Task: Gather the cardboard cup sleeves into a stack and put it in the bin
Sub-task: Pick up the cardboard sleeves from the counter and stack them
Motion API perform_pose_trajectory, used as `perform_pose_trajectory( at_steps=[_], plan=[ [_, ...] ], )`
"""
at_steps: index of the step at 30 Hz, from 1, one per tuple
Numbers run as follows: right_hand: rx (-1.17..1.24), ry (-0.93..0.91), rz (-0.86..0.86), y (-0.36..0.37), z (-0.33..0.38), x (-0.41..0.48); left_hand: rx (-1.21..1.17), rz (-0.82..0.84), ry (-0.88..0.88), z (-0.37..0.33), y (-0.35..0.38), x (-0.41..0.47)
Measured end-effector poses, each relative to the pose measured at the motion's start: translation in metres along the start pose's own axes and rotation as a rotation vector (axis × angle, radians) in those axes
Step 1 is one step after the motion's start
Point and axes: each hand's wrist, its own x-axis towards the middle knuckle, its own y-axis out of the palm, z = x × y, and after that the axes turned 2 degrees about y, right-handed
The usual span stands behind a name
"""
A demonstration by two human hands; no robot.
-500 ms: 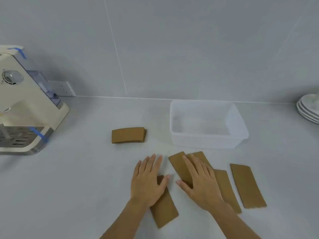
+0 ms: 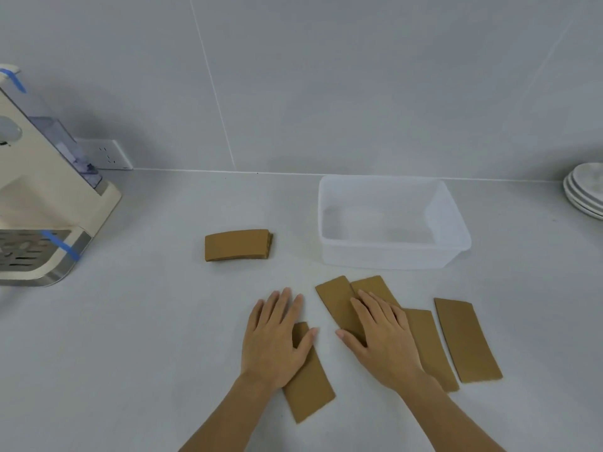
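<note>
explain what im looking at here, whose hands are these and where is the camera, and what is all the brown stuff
There is no machine here. A person wears one camera on their head, looking forward and down, so you see their own two bare hands.

The brown pieces are flat cardboard cup sleeves on a pale counter. The left hand lies flat on one sleeve. The right hand lies flat on overlapping sleeves. One more sleeve lies loose at the right, and a small stack sits farther back.

Neither hand has anything in its grip. The clear plastic bin looks empty. A coffee machine stands left, plates right.
</note>
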Motion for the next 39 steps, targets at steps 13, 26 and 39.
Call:
perform_pose_trajectory(
  at_steps=[13,26,39],
  plan=[
    [-0.017,0.153,0.013,-0.01,-0.008,0.025,0.003,0.022,-0.008,0.001,0.0,0.0],
    [0.2,0.167,0.041,-0.021,-0.005,0.03,-0.024,0.004,0.001,0.0,-0.005,0.002],
    [0.56,-0.007,-0.021,-0.07,0.052,0.036,-1.156,-0.098,-0.245,-0.017,-0.065,0.023]
  ],
)
